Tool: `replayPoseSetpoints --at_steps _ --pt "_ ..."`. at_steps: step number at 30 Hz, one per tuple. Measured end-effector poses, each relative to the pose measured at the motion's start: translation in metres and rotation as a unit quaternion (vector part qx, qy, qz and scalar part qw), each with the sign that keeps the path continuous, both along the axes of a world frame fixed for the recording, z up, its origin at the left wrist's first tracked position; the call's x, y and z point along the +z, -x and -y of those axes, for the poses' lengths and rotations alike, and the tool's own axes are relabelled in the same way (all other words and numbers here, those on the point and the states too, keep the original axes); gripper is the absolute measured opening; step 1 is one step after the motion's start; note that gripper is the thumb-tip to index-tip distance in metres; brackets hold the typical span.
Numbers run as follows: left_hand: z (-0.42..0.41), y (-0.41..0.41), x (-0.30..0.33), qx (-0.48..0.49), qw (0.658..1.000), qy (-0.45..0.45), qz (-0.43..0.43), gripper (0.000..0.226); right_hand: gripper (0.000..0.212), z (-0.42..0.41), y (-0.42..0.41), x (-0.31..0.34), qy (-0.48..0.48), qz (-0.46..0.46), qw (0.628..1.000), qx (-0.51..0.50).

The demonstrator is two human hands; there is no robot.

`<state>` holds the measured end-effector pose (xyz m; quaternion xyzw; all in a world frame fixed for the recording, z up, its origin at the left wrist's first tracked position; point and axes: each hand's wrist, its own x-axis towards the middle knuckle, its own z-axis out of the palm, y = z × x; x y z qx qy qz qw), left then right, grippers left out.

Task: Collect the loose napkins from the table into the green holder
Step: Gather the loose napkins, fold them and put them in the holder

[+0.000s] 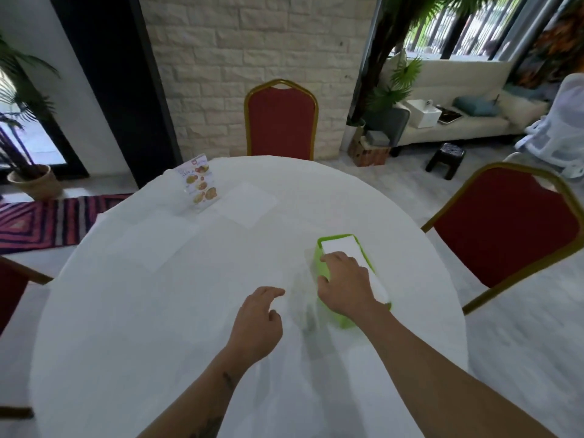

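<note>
The green holder [325,245] stands on the round table [158,311], right of centre, with a stack of white napkins [339,245] lying flat inside it. The right hand [346,287] rests on top of that stack, fingers bent down onto the paper and thumb along the holder's near-left wall. The left hand [257,320] hovers just beside the holder, fingers loosely curled and holding nothing. Two loose napkins remain: one [245,203] beside the menu stand [200,184], another [148,245] towards the left edge.
</note>
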<state>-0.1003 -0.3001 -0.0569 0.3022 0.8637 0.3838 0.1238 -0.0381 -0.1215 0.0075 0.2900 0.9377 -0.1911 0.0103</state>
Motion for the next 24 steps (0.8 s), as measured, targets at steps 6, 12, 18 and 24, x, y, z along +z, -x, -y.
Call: replayPoseSetpoints --at_steps 6,12,18,24 --pt "0.057 0.026 0.003 0.055 0.998 -0.010 0.018 0.045 0.051 0.078 0.057 0.006 0.071 -0.018 0.994 0.077" --pt "0.122 0.079 -0.002 0.150 0.988 -0.001 0.040 0.044 0.052 0.141 0.104 -0.016 0.118 0.032 0.985 0.125" --pt "0.167 0.134 -0.021 0.202 0.978 0.016 0.055 0.045 0.058 0.179 0.136 -0.043 0.138 0.090 0.977 0.136" --pt "0.170 0.196 -0.037 0.152 0.981 0.117 0.030 0.060 0.057 0.186 0.154 -0.067 0.122 0.112 0.976 0.144"
